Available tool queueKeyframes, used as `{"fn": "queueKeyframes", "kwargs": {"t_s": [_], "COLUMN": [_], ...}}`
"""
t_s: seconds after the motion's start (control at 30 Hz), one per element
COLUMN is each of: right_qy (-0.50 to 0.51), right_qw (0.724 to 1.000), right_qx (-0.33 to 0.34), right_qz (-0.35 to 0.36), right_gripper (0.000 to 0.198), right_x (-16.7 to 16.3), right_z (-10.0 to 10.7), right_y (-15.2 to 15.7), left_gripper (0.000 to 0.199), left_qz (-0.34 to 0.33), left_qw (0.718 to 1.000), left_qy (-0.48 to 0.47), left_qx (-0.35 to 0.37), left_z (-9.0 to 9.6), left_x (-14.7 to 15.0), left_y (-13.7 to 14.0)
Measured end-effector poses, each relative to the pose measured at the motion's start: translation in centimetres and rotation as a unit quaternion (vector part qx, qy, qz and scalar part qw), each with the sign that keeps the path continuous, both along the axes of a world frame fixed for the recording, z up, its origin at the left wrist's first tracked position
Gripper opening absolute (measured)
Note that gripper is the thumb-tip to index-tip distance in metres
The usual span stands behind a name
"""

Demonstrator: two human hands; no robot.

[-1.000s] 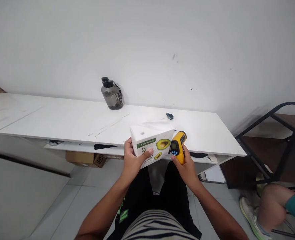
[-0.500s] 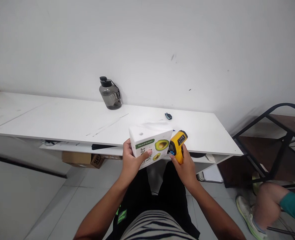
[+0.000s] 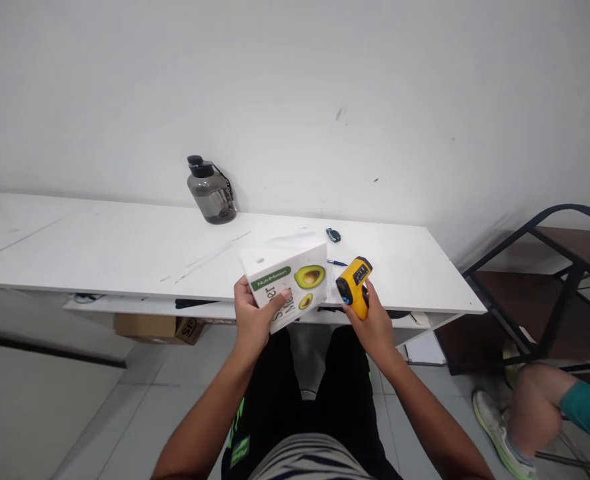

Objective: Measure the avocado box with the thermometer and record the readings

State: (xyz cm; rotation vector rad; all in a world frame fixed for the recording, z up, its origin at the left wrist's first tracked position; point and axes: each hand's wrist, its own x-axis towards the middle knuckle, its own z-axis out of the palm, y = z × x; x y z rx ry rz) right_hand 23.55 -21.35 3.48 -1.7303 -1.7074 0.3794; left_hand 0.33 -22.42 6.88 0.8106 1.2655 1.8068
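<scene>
My left hand [image 3: 255, 313] grips a white box [image 3: 287, 277] by its left side, thumb across the front. The box is tilted and shows avocado pictures and a green label. In my right hand [image 3: 375, 333] is a yellow and black infrared thermometer [image 3: 357, 287], held by its handle. It points left toward the box, with a gap between them. Behind the two, on the white desk [image 3: 125, 247], lie a blue pen [image 3: 337, 263] and a sheet of paper [image 3: 331, 283], partly hidden. A small dark watch-like item [image 3: 333, 235] rests farther back.
A grey water bottle [image 3: 212, 193] with a black cap stands by the wall. A cardboard box [image 3: 149, 327] sits beneath the desk on the left. At right are a black metal frame [image 3: 539, 300] and another person's leg [image 3: 537, 407] in a sneaker [image 3: 495, 427].
My left hand has carried the box left, widening its gap from the thermometer. The pen and paper show more now. The view has shifted slightly.
</scene>
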Motion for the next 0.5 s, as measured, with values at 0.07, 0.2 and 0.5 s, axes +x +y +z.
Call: {"fn": "queueKeyframes", "kwargs": {"t_s": [0.07,0.2,0.5], "right_qy": [-0.021,-0.12,-0.278], "right_qw": [1.0,0.991,0.956], "right_qx": [-0.018,-0.046,-0.037], "right_qz": [-0.015,-0.036,-0.089], "right_gripper": [0.075,0.063,0.052], "right_x": [1.3,3.8,4.8], "right_z": [-0.2,-1.1,-4.7], "right_y": [2.7,9.7,18.0], "left_gripper": [0.072,0.077,0.08], "left_qz": [0.025,0.083,0.07], "left_qw": [0.999,0.988,0.967], "left_qy": [0.016,0.11,0.24], "left_qx": [0.025,0.076,0.045], "left_z": [-0.3,-1.3,-4.3], "left_x": [-0.9,-2.9,-6.0], "left_y": [2.6,10.1,24.0]}}
